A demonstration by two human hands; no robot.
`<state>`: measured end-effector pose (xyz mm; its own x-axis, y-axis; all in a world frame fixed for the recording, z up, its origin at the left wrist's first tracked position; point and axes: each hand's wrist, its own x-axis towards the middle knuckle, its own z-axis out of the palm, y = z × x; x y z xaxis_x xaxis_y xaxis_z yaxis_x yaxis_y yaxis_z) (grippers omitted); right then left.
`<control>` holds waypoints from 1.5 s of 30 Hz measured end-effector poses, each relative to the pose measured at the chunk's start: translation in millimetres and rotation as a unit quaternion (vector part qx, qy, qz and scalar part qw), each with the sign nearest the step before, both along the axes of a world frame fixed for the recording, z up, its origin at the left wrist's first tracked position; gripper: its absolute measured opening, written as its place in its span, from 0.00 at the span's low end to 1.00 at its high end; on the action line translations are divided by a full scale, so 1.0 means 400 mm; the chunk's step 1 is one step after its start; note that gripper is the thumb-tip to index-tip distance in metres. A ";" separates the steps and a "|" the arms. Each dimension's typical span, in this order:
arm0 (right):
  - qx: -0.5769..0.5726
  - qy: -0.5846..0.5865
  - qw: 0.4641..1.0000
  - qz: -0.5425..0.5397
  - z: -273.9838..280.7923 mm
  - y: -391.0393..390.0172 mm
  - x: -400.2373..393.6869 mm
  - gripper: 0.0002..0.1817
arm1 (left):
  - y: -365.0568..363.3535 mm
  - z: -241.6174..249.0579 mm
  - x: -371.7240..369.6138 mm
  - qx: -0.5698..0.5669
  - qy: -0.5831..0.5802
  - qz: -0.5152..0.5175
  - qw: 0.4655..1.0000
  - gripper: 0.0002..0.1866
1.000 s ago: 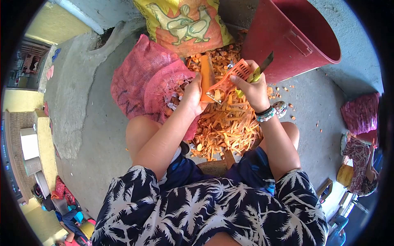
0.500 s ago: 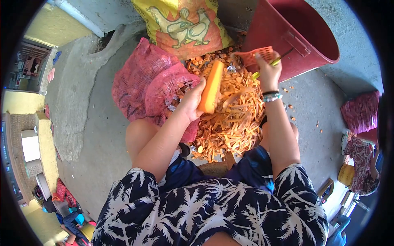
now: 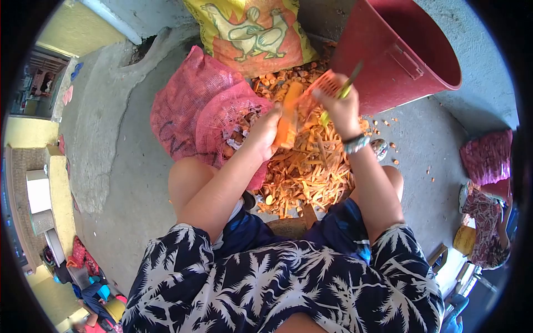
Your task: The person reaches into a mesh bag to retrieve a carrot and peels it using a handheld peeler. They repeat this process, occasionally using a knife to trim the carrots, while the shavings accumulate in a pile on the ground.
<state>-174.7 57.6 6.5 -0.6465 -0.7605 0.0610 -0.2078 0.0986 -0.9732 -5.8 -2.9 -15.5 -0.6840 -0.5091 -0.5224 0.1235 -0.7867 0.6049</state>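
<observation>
My left hand (image 3: 264, 133) is closed around a thick, peeled-looking orange carrot (image 3: 288, 116), held upright at a slant. Against its upper side is an orange peeler (image 3: 326, 86) with a perforated body, gripped in my right hand (image 3: 342, 114). The same hand also carries a knife (image 3: 352, 79) with a yellow-green handle, its blade pointing up. Motion blurs the peeler and the fingers, so exact contact with the carrot is hard to make out. Beneath both hands lies a heap of carrot peelings (image 3: 311, 186) with cut carrot ends at its far side.
A pink mesh sack (image 3: 186, 111) lies open to the left of the heap. Behind stands a yellow sack (image 3: 250, 39) printed with birds. A large red bin (image 3: 377, 66) is at the back right. Carrot scraps dot the concrete floor (image 3: 422, 139). Another person (image 3: 486, 222) is at far right.
My right hand has moved left and slightly down, bringing the peeler from beside the bin to the carrot. The knife blade has swung upright. The carrot has stayed nearly in place.
</observation>
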 end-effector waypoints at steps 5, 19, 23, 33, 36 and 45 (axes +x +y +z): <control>-0.150 -0.065 0.979 -0.124 -0.038 -0.022 -0.117 0.16 | -0.001 0.004 0.004 0.027 -0.023 -0.035 0.999 0.22; -0.068 -0.039 0.996 -0.039 -0.012 -0.001 -0.021 0.18 | -0.006 -0.005 -0.011 -0.014 0.006 0.001 1.000 0.19; -0.183 -0.090 0.972 -0.118 -0.013 -0.004 -0.096 0.15 | -0.004 0.023 -0.003 0.004 -0.025 -0.018 1.000 0.21; -0.080 -0.098 0.989 0.080 0.028 0.061 0.071 0.20 | -0.009 -0.008 -0.024 0.037 0.058 0.046 0.997 0.21; -0.063 -0.083 0.991 0.081 0.027 0.041 0.057 0.20 | -0.006 0.013 -0.033 0.081 0.077 0.068 0.991 0.20; -0.152 -0.089 0.983 -0.057 0.045 0.049 -0.095 0.12 | -0.019 -0.007 0.008 0.025 -0.005 0.035 0.999 0.20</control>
<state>-212.8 77.1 24.7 -0.7471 -0.6469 0.1529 -0.0359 -0.1904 -0.9810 -2.7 -10.5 -18.4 -0.6419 -0.5293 -0.5548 0.1741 -0.8053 0.5667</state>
